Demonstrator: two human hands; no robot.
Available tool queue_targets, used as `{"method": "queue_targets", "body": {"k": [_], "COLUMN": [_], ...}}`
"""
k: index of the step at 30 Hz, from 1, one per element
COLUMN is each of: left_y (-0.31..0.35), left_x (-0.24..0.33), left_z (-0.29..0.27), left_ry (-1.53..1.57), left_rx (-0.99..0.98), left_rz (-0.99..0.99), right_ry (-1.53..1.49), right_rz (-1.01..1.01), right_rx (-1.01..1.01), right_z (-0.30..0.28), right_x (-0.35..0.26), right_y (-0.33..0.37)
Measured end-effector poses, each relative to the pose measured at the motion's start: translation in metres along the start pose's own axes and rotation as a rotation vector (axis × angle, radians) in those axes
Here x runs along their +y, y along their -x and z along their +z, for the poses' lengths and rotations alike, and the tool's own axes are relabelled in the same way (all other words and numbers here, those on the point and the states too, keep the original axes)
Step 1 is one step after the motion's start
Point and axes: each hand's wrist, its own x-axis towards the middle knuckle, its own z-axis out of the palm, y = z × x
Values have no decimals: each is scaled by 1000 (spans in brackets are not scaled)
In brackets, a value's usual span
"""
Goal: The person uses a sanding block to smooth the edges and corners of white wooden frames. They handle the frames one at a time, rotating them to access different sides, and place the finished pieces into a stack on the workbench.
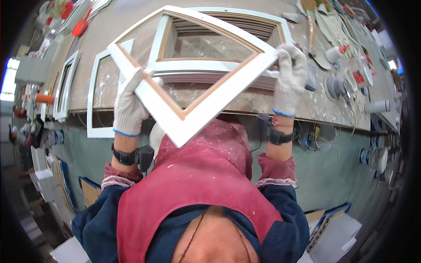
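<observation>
A white rectangular frame (228,103) with a bare brown inner edge is held up at a slant, one corner pointing down toward my apron. My left hand (131,105), in a white knitted glove with a blue cuff, closes round its left side. In a matching glove, my right hand (290,76) grips the frame's right corner; part of its fingers is behind the frame. Below the held piece, a stack of similar white frames (193,65) lies on the workbench, partly hidden by it.
More white frames (90,105) lean at the bench's left edge. A red scoop (80,27) lies at the far left. On the right are a brush (312,33), a white bottle with a red cap (334,54), a sander-like grey tool (337,87) and a white cylinder (377,107) on the bench (245,103).
</observation>
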Motion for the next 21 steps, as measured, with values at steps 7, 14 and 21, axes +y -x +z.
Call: {"method": "queue_targets", "body": {"k": [7,14,21], "left_y": [1,-3,34], "left_x": [-2,0,29], "left_z": [11,18,69], "left_ry": [-40,-90,-363], "left_rx": [-127,-332,-559], "left_rz": [39,55,171], "right_ry": [901,706,-85], "right_rz": [-697,-886,-405], "right_rx": [-209,-598,-43], "right_z": [-20,15,17], "right_x": [-37,-50,-26], "right_y": [35,56,29]}}
